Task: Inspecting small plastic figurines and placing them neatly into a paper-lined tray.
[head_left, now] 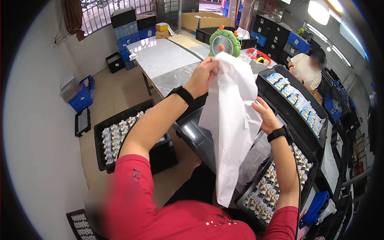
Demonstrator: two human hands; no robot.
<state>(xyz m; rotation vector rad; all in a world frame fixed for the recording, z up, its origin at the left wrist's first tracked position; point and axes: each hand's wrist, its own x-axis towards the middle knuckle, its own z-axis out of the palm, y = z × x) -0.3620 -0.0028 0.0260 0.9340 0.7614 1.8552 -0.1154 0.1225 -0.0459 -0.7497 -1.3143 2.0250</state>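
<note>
The left hand (pixel 208 68) pinches the top of a crumpled, thin white sheet (pixel 236 120), which hangs nearer the person than the green, round, animal-shaped fan (pixel 225 43). The right hand (pixel 265 115), fingers partly spread, meets the sheet's right edge; whether it grips cannot be told. Right of the fan sits a long black plastic tray (pixel 289 111) of blue-and-white pieces; left of it stretches a grey-and-white counter (pixel 172 80).

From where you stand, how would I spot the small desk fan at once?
Find the pale-topped table at the upper middle of the view. Follow the person's left hand to the top of the white sheet it grips; just above that is the desk fan. Unlike the cardboard box behind it, the fan is bright green, with orange trim.
</note>
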